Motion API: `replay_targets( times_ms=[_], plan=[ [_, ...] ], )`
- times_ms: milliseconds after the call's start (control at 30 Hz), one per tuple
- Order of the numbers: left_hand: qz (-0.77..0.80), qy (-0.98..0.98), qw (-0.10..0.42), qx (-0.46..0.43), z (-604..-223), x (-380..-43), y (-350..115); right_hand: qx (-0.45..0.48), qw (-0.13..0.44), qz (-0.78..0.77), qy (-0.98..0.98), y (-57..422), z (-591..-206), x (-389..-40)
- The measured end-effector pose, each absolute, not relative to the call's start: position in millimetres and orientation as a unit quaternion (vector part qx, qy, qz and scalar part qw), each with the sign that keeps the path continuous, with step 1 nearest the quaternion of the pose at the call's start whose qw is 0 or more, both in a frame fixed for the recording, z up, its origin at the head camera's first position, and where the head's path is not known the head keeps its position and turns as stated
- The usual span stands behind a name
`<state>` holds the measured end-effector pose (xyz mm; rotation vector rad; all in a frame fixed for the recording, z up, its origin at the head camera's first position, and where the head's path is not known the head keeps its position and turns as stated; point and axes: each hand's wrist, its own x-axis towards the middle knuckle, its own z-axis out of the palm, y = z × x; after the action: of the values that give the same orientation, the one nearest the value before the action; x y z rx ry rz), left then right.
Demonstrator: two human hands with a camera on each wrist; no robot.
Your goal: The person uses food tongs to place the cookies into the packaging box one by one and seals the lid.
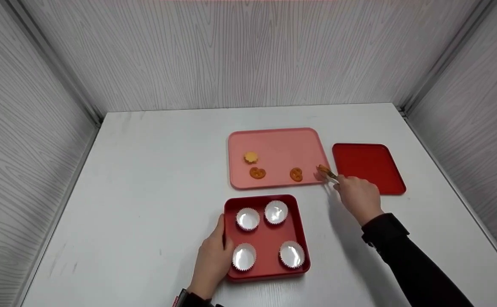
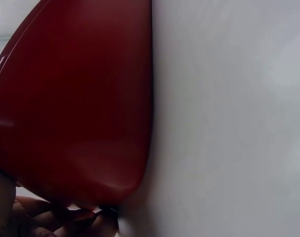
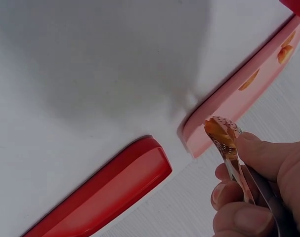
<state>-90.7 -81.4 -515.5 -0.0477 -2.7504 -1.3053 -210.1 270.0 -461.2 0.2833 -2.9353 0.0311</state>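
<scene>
My right hand [image 1: 359, 198] grips small metal tongs [image 3: 234, 165] between thumb and fingers. An orange-brown biscuit [image 3: 218, 132] sits between the tong tips, above the right end of the pink tray [image 1: 274, 145]; its full shape is hidden. Two pretzel-shaped biscuits [image 1: 296, 174] and a yellow scalloped biscuit [image 1: 251, 157] lie on that tray. With my left hand [image 1: 214, 256] I hold the left side of a deep red box [image 1: 270, 245], its wall filling much of the left wrist view. Inside the box stand several white paper cups [image 1: 247, 219], one near each corner, with shiny insides.
To the right of the pink tray lies a flat red tray [image 1: 361, 160], partly behind my right hand. All stand on a white table [image 1: 146, 183]. Grey wood-grain panels [image 1: 210, 55] rise at the back and both sides.
</scene>
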Motion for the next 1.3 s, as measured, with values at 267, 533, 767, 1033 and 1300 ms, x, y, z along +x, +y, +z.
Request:
replay_targets(
  times_ms=[267, 533, 767, 1033, 1300],
  plan=[
    [-0.427, -0.903, 0.039, -0.007, -515, -91, -81, 0.128, 0.157, 0.026, -0.979, 266, -459, -198],
    [-0.435, -0.899, 0.052, -0.016, -517, -91, -81, 0.145, 0.205, 0.041, -0.967, 261, -454, -189],
    [-0.438, -0.898, 0.049, -0.013, -517, -92, -81, 0.163, 0.222, 0.038, -0.961, 255, -447, -181],
    [-0.436, -0.898, 0.050, -0.016, -517, -92, -81, 0.173, 0.237, 0.043, -0.955, 247, -439, -174],
    [-0.435, -0.899, 0.045, -0.009, -516, -92, -81, 0.199, 0.258, 0.047, -0.944, 239, -432, -167]
  ],
)
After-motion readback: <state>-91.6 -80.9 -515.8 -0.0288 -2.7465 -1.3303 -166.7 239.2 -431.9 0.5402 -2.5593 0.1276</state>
